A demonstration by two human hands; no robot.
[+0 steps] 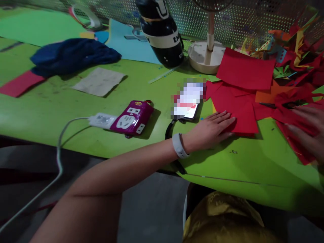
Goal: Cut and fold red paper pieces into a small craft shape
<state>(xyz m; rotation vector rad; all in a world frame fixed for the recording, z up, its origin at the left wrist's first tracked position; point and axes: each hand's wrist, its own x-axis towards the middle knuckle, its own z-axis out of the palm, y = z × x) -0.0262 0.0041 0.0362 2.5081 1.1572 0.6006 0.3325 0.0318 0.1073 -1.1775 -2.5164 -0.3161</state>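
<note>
My left hand (pixel 215 130), with a pale band on its wrist, lies flat on the left edge of a red paper sheet (pixel 238 111), fingers stretched out. At the right edge of the view is my right hand (pixel 307 130), partly cut off and blurred. Its fingers are spread over crumpled or cut red paper (pixel 291 126). Just left of them, a dark pointed blade (pixel 267 105) pokes out from among the red pieces; the rest of that tool is unclear. Another red sheet (pixel 246 69) lies on the pile behind my left hand. Beside that hand rests a lit phone (pixel 191 101) with a dark strap.
A purple power socket (pixel 134 118) with a white plug and cable sits left on the green table (pixel 83 111). Behind stand a dark bottle (pixel 162 33) and a fan base (pixel 202 62). Dark blue cloth (pixel 73 55) lies far left; colourful paper scraps (pixel 301 47) heap far right.
</note>
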